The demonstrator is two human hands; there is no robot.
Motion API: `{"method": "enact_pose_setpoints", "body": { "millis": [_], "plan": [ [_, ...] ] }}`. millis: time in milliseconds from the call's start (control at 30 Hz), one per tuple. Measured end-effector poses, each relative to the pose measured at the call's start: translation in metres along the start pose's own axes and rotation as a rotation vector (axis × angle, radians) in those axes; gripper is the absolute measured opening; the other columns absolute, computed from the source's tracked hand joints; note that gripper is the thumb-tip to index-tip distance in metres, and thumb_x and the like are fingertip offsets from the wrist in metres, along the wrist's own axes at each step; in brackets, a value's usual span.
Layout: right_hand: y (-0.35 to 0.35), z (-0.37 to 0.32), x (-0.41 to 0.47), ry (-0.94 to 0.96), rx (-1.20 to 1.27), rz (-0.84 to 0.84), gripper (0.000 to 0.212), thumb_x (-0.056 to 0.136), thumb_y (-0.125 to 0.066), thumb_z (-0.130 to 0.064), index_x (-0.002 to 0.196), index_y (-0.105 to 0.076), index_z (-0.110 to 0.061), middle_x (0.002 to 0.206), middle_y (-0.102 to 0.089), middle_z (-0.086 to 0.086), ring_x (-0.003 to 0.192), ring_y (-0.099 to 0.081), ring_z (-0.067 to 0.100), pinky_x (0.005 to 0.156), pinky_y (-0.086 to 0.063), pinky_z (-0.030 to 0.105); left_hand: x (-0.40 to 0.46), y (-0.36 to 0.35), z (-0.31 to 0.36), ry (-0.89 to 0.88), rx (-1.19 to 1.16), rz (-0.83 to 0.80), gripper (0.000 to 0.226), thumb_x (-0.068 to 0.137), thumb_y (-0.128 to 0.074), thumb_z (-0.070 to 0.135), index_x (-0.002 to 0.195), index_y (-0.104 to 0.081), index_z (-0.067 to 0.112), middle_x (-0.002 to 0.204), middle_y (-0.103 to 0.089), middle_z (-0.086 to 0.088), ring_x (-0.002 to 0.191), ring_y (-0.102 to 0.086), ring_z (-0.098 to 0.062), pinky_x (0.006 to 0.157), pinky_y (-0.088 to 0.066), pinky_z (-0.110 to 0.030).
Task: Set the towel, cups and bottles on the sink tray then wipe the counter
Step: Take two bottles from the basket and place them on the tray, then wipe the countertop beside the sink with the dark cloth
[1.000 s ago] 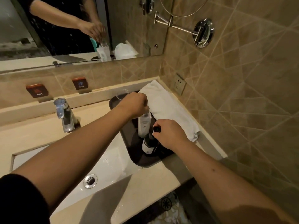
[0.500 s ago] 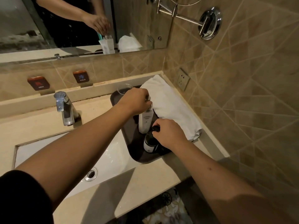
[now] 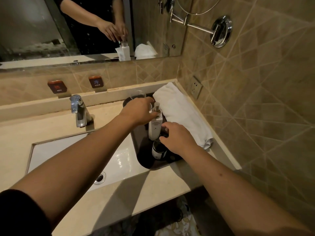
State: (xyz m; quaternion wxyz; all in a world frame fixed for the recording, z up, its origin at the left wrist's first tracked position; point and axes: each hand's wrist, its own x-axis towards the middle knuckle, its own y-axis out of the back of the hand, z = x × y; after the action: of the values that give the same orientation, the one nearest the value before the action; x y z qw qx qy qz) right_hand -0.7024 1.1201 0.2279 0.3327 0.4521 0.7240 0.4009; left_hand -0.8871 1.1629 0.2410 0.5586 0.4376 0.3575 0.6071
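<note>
Two bottles [image 3: 154, 128] and towel [image 3: 184, 113] on dark tray [image 3: 141, 150], fingers [image 3: 152, 114] of both hands pinching bottle tops.

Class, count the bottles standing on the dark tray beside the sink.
2: a white bottle under the left hand, and a dark bottle under the right hand. Hands may hide others.

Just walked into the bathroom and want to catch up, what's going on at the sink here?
A person is arranging toiletries on a dark oval tray beside the basin. The left hand grips the neck of a tall white pump bottle standing on the tray; the right hand rests on the top of a dark glass bottle just in front of it. A rolled white towel lies along the tray's wall side, and a clear glass cup stands at the back.
</note>
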Motion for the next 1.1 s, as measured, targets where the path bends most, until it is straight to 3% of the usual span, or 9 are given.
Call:
{"method": "enact_pose_setpoints", "body": {
  "millis": [67, 133, 300, 433, 667, 800, 933, 1100],
  "plan": [
    [0.004, -0.002, -0.004, 0.04, -0.007, 0.027, 0.055, 0.091, -0.068, -0.036, 0.142, -0.049, -0.025, 0.135, -0.057, 0.001, 0.115, -0.06, 0.022, 0.093, -0.049, 0.032, -0.016, 0.008, -0.001, 0.036, -0.002, 0.026, 0.046, 0.082, -0.066, 0.053, 0.12, -0.064, 0.026, 0.11, -0.072, 0.002, 0.084, -0.064, -0.015, 0.069, -0.051, -0.031],
    [0.007, -0.005, -0.009, 0.084, -0.026, 0.056, 0.054, 0.091, -0.067, -0.037, 0.142, -0.05, -0.026, 0.135, -0.056, 0.001, 0.114, -0.06, 0.021, 0.088, -0.048, 0.029, -0.035, 0.016, -0.002, 0.088, -0.002, 0.024, 0.046, 0.081, -0.069, 0.052, 0.12, -0.063, 0.028, 0.116, -0.071, -0.001, 0.092, -0.064, -0.018, 0.074, -0.054, -0.034],
    [0.011, -0.02, -0.025, 0.226, 0.008, 0.093, 0.043, 0.09, -0.068, -0.037, 0.131, -0.057, -0.028, 0.124, -0.06, -0.003, 0.099, -0.06, 0.016, 0.075, -0.041, 0.024, -0.1, 0.034, -0.001, 0.219, 0.038, -0.02, 0.043, 0.085, -0.071, 0.048, 0.12, -0.063, 0.023, 0.114, -0.07, 0.0, 0.085, -0.057, -0.013, 0.07, -0.048, -0.03],
    [0.0, -0.036, -0.039, 0.333, 0.031, 0.09, 0.036, 0.088, -0.07, -0.039, 0.122, -0.061, -0.03, 0.116, -0.061, -0.005, 0.09, -0.056, 0.011, 0.069, -0.042, 0.024, -0.169, 0.047, 0.004, 0.334, 0.03, -0.09, 0.038, 0.09, -0.068, 0.044, 0.12, -0.064, 0.022, 0.113, -0.071, 0.001, 0.091, -0.063, -0.013, 0.077, -0.052, -0.028],
    [-0.041, -0.069, -0.065, 0.498, -0.022, -0.029, 0.023, 0.091, -0.063, -0.045, 0.107, -0.063, -0.029, 0.11, -0.061, -0.006, 0.086, -0.057, 0.011, 0.072, -0.05, 0.029, -0.293, 0.053, -0.01, 0.52, -0.046, -0.167, 0.026, 0.089, -0.069, 0.042, 0.111, -0.067, 0.027, 0.103, -0.07, 0.011, 0.08, -0.062, -0.004, 0.067, -0.044, -0.018],
    [-0.069, -0.094, -0.09, 0.546, -0.029, -0.117, 0.018, 0.092, -0.063, -0.044, 0.103, -0.064, -0.03, 0.107, -0.063, -0.007, 0.083, -0.056, 0.009, 0.061, -0.04, 0.02, -0.361, 0.056, -0.027, 0.612, -0.101, -0.162, 0.017, 0.087, -0.069, 0.045, 0.1, -0.067, 0.034, 0.091, -0.065, 0.019, 0.08, -0.062, 0.002, 0.068, -0.047, -0.02],
    [-0.102, -0.124, -0.121, 0.583, -0.07, -0.207, 0.02, 0.091, -0.063, -0.045, 0.102, -0.067, -0.028, 0.105, -0.065, -0.007, 0.084, -0.06, 0.011, 0.075, -0.051, 0.025, -0.425, 0.06, -0.055, 0.705, -0.139, -0.141, 0.018, 0.086, -0.068, 0.047, 0.1, -0.068, 0.035, 0.091, -0.066, 0.019, 0.082, -0.063, 0.001, 0.073, -0.051, -0.022],
    [-0.154, -0.183, -0.159, 0.646, -0.171, -0.284, 0.017, 0.091, -0.059, -0.044, 0.094, -0.066, -0.029, 0.098, -0.065, -0.008, 0.082, -0.06, 0.011, 0.08, -0.055, 0.03, -0.507, 0.074, -0.11, 0.789, -0.182, -0.103, 0.013, 0.087, -0.067, 0.051, 0.092, -0.062, 0.04, 0.089, -0.066, 0.018, 0.081, -0.061, 0.003, 0.065, -0.044, -0.016]
  ]
}}
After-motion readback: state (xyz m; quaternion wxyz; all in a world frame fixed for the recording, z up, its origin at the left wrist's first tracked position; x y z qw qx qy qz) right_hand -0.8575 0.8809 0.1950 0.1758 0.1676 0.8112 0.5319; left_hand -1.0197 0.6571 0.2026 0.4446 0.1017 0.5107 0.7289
